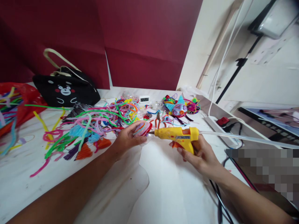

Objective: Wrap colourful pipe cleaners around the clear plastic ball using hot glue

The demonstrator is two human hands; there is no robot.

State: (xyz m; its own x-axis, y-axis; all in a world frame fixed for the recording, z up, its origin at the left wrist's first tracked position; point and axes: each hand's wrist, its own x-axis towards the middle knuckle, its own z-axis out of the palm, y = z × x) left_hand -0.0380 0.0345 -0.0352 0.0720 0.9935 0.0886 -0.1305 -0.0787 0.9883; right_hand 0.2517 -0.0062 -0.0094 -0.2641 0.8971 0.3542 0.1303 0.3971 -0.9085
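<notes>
My left hand [129,138] is closed around a small rounded piece covered in coloured pipe cleaners [143,128], with pink, red, white and blue strands showing. In my right hand [198,155] is a yellow hot glue gun [176,134], its orange trigger under my fingers. A clear glue stick [233,136] sticks out of the back of the gun. The nozzle points left and is at the right side of the piece; whether it touches cannot be made out. Just behind the gun lie pliers with orange handles [158,120].
Loose pipe cleaners and tassels [93,124] heap on the left. Behind them stand a black bag [66,90] and a red plastic bag [28,99]. Finished-looking colourful figures [179,107] and a small digital clock [144,99] are at the back. A power strip [221,124] and cables lie right.
</notes>
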